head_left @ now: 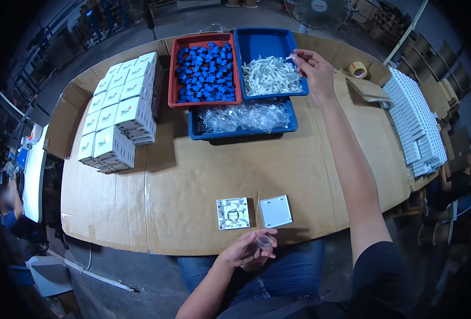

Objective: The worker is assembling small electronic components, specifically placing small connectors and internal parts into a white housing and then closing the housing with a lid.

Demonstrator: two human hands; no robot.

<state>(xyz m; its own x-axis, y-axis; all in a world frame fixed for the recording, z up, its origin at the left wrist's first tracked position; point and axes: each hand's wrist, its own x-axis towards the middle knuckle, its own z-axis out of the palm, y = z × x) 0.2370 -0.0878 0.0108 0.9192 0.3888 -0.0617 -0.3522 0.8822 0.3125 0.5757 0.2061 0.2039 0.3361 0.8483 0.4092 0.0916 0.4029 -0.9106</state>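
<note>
My left hand [246,251] is near the table's front edge, its fingers closed round a small clear plastic bag [265,243] with its rounded mouth gaping. My right hand [313,72] reaches over the right rim of a blue tray [265,42]. Between thumb and forefinger it pinches a small white plastic piece [290,57], like the many white pieces [270,75] heaped in that tray. Just beyond my left hand lie a square white panel [275,211] and, left of it, a square white part with grey patches and a dark ring [233,213].
A red tray [170,80] holds blue plastic pieces [206,72]. Below it, another blue tray [193,130] contains crumpled clear plastic bags [246,118]. Stacked white boxes [108,114] stand left; a stack of white parts [413,117] and a tape roll [358,69] are right. Cardboard [193,175] covers the table.
</note>
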